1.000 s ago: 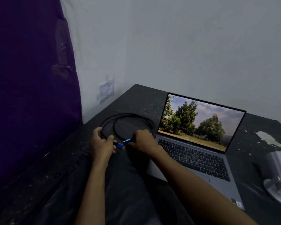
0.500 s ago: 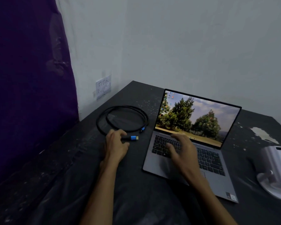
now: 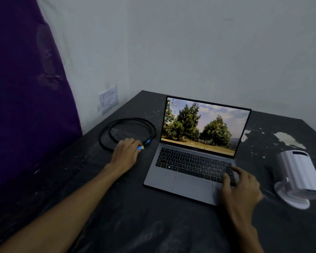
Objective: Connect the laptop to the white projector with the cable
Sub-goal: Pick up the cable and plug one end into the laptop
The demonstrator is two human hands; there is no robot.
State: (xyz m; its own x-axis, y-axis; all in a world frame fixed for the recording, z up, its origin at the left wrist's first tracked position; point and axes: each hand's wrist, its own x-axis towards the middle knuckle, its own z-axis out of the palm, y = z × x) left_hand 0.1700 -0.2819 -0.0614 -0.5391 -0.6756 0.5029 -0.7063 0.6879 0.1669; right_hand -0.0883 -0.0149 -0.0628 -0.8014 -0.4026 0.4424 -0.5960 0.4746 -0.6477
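Note:
A grey laptop (image 3: 193, 181) stands open on the dark table, its screen showing trees. A black cable (image 3: 128, 123) lies coiled to its left, with two blue plugs near the laptop's left edge. My left hand (image 3: 125, 154) rests on the cable at one blue plug (image 3: 140, 147), fingers closed around it. My right hand (image 3: 242, 189) hovers over the laptop's right front corner, fingers spread and holding nothing. The white projector (image 3: 299, 178) stands tilted on its round base to the right of the laptop.
The dark table (image 3: 117, 216) fills the corner between two pale walls. A purple curtain (image 3: 26, 88) hangs at the left. A wall socket (image 3: 109, 101) sits low on the left wall behind the cable. White patches mark the table's far right.
My right hand has let go of the cable and moved right across the keyboard to the laptop's right front corner. My left hand stays on the blue plug.

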